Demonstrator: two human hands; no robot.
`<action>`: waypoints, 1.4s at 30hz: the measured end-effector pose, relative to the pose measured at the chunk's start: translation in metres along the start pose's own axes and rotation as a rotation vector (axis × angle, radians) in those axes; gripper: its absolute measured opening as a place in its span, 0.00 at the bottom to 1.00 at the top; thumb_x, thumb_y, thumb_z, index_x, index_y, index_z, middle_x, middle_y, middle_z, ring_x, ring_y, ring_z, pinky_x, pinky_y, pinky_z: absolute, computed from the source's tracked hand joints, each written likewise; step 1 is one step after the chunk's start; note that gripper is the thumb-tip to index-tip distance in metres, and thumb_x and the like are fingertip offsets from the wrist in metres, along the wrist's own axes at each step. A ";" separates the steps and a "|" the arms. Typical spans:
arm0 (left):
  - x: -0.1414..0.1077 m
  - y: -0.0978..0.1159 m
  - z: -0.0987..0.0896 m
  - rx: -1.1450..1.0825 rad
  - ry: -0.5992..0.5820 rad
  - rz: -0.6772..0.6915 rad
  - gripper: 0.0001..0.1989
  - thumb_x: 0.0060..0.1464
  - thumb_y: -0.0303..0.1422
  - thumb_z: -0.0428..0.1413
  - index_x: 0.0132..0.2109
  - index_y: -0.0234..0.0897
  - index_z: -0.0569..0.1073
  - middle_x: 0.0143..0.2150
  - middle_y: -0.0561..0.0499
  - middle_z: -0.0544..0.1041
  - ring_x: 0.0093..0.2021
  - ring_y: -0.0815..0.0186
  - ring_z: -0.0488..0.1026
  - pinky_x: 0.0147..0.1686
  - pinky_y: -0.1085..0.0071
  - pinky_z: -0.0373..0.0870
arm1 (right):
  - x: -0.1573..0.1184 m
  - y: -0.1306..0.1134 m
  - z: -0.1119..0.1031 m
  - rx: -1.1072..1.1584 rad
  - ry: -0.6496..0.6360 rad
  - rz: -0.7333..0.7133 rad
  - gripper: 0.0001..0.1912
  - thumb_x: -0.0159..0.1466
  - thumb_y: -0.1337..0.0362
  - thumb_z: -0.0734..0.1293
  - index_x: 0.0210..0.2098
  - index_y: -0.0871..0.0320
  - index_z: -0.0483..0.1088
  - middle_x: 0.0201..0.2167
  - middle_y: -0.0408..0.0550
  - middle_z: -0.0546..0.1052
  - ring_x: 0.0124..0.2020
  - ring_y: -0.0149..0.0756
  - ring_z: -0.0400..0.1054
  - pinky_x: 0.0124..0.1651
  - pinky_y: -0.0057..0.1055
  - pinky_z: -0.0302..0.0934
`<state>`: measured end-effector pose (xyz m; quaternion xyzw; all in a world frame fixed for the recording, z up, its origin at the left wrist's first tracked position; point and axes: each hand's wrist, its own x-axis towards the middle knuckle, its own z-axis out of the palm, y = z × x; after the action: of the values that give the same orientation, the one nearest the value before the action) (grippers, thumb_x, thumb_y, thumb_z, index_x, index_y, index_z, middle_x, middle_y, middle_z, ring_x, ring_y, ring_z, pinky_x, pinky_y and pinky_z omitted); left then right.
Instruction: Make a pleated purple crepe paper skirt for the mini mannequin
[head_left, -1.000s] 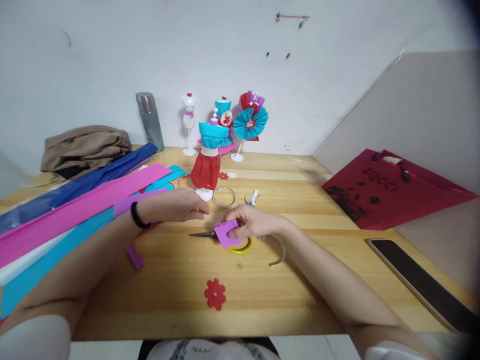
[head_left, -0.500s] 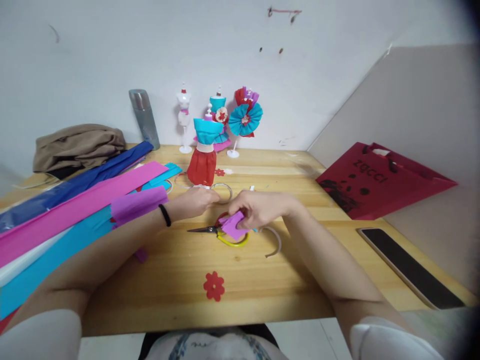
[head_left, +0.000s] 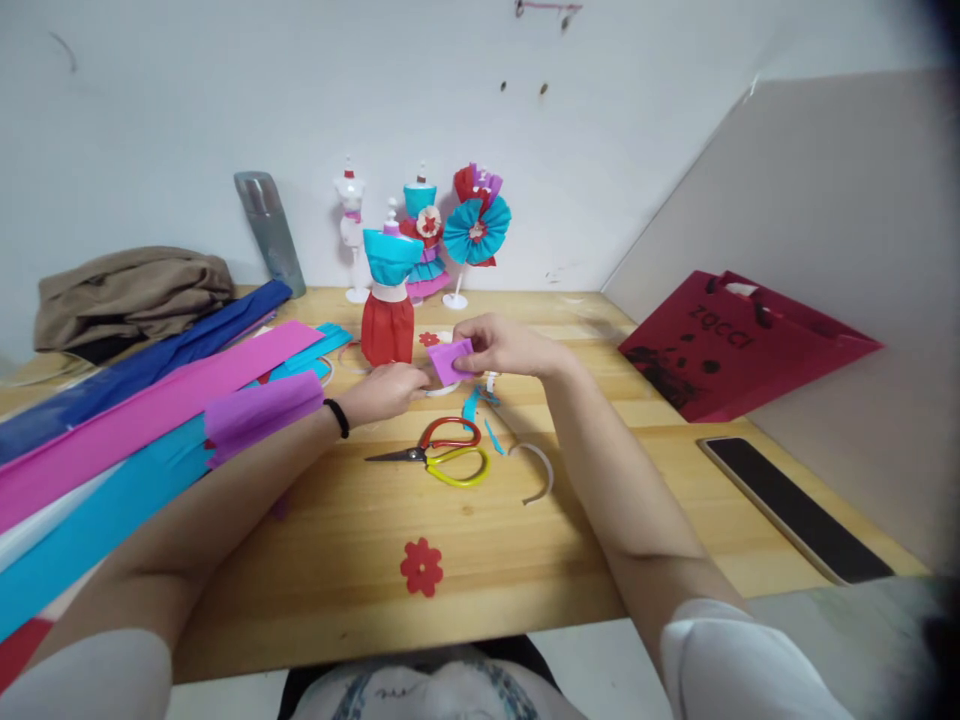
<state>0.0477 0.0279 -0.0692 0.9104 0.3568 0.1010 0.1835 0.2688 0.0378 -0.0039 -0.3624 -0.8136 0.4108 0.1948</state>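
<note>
My right hand pinches a small purple paper piece above the middle of the table. Just left of it, my left hand is closed low beside the red skirt of a small mannequin in a blue top; what its fingers hold, if anything, is hidden. Scissors with red and yellow handles lie in front of my hands. A red paper flower rests near the table's front edge. Blue scraps and a pale curved strip are to the right of the scissors.
More dressed mannequins and a grey bottle stand at the back. Coloured paper sheets and a brown cloth cover the left side. At the right are a red paper bag and a phone.
My right hand has lifted away from the scissors, up and back with the purple piece, uncovering the handles and blue scraps. My left hand stays near the skirt. The view has shifted slightly.
</note>
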 end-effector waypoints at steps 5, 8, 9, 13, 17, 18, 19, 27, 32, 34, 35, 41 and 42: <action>-0.006 0.022 -0.012 -0.515 -0.044 -0.047 0.11 0.62 0.39 0.53 0.39 0.34 0.72 0.28 0.53 0.74 0.22 0.71 0.70 0.22 0.76 0.63 | -0.017 -0.009 -0.014 0.230 0.025 0.020 0.17 0.54 0.53 0.76 0.29 0.56 0.68 0.23 0.40 0.73 0.22 0.28 0.66 0.26 0.27 0.61; -0.011 0.031 -0.018 -0.807 -0.089 -0.060 0.13 0.56 0.41 0.60 0.38 0.33 0.72 0.25 0.55 0.72 0.20 0.74 0.68 0.20 0.78 0.61 | -0.027 -0.015 -0.022 0.260 0.015 -0.035 0.18 0.56 0.51 0.76 0.30 0.57 0.69 0.22 0.39 0.73 0.21 0.27 0.66 0.24 0.26 0.59; -0.013 0.033 -0.019 -0.856 -0.089 -0.055 0.13 0.55 0.40 0.61 0.38 0.33 0.73 0.24 0.55 0.72 0.20 0.74 0.68 0.20 0.79 0.61 | -0.029 -0.016 -0.023 0.265 0.003 -0.053 0.18 0.57 0.50 0.75 0.30 0.56 0.68 0.21 0.39 0.74 0.21 0.27 0.66 0.24 0.25 0.58; -0.017 0.037 -0.027 -1.009 -0.034 -0.028 0.12 0.56 0.38 0.62 0.38 0.32 0.75 0.25 0.54 0.74 0.20 0.76 0.68 0.20 0.79 0.61 | -0.032 -0.016 -0.022 0.307 -0.048 -0.029 0.18 0.62 0.49 0.72 0.33 0.56 0.66 0.20 0.39 0.76 0.19 0.28 0.68 0.23 0.26 0.59; -0.020 0.040 -0.036 -1.062 0.028 -0.017 0.11 0.56 0.36 0.64 0.38 0.31 0.77 0.33 0.50 0.80 0.19 0.78 0.68 0.18 0.80 0.63 | -0.025 -0.011 -0.016 0.368 -0.064 -0.013 0.19 0.61 0.48 0.72 0.34 0.56 0.66 0.20 0.41 0.77 0.18 0.30 0.69 0.23 0.27 0.61; -0.021 0.040 -0.038 -1.066 0.047 -0.020 0.11 0.56 0.36 0.64 0.38 0.31 0.77 0.33 0.50 0.80 0.19 0.78 0.69 0.18 0.80 0.64 | -0.023 -0.010 -0.015 0.390 -0.068 -0.025 0.20 0.61 0.47 0.72 0.33 0.56 0.66 0.19 0.40 0.76 0.17 0.29 0.69 0.23 0.27 0.60; -0.022 0.041 -0.040 -1.071 0.074 -0.026 0.10 0.55 0.36 0.64 0.38 0.31 0.78 0.32 0.51 0.80 0.19 0.78 0.69 0.19 0.80 0.65 | -0.022 -0.008 -0.015 0.418 -0.069 -0.037 0.20 0.61 0.47 0.72 0.33 0.56 0.66 0.18 0.40 0.75 0.16 0.29 0.68 0.22 0.27 0.59; -0.025 0.045 -0.044 -1.136 0.208 0.018 0.19 0.51 0.41 0.69 0.43 0.30 0.78 0.35 0.46 0.83 0.24 0.71 0.77 0.23 0.77 0.73 | -0.021 -0.007 -0.016 0.548 -0.020 -0.079 0.22 0.55 0.47 0.75 0.30 0.55 0.64 0.18 0.36 0.71 0.11 0.24 0.58 0.18 0.28 0.46; -0.030 0.052 -0.050 -1.115 0.236 0.021 0.22 0.50 0.39 0.69 0.48 0.30 0.78 0.37 0.45 0.84 0.26 0.69 0.78 0.25 0.76 0.74 | -0.021 -0.009 -0.014 0.511 0.017 -0.041 0.24 0.52 0.44 0.74 0.26 0.54 0.61 0.16 0.37 0.68 0.12 0.25 0.56 0.18 0.30 0.46; -0.032 0.053 -0.054 -1.083 0.215 0.001 0.21 0.51 0.38 0.68 0.50 0.31 0.78 0.30 0.49 0.82 0.23 0.70 0.76 0.23 0.76 0.72 | -0.021 -0.009 -0.013 0.495 0.002 -0.029 0.25 0.52 0.43 0.74 0.25 0.54 0.60 0.16 0.38 0.68 0.12 0.25 0.57 0.19 0.30 0.48; -0.033 0.053 -0.056 -1.057 0.199 -0.018 0.21 0.51 0.37 0.68 0.50 0.31 0.78 0.26 0.52 0.80 0.22 0.71 0.75 0.23 0.77 0.71 | -0.021 -0.010 -0.012 0.488 -0.006 -0.023 0.25 0.52 0.43 0.74 0.25 0.54 0.61 0.17 0.38 0.69 0.13 0.26 0.57 0.19 0.30 0.48; -0.039 0.057 -0.070 -0.872 0.152 -0.113 0.24 0.50 0.32 0.66 0.55 0.33 0.77 0.19 0.59 0.72 0.19 0.74 0.70 0.19 0.79 0.63 | -0.021 -0.010 -0.010 0.470 -0.029 0.007 0.23 0.53 0.45 0.73 0.28 0.54 0.63 0.20 0.40 0.72 0.15 0.27 0.59 0.21 0.30 0.50; -0.040 0.057 -0.072 -0.852 0.153 -0.118 0.24 0.51 0.31 0.65 0.56 0.33 0.76 0.19 0.59 0.72 0.19 0.74 0.69 0.19 0.79 0.62 | -0.020 -0.009 -0.010 0.475 -0.030 0.005 0.22 0.53 0.45 0.73 0.27 0.54 0.63 0.19 0.40 0.71 0.15 0.28 0.59 0.21 0.30 0.50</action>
<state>0.0312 -0.0197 0.0177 0.7212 0.3472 0.2956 0.5214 0.2845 0.0242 0.0087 -0.3023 -0.6961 0.5964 0.2616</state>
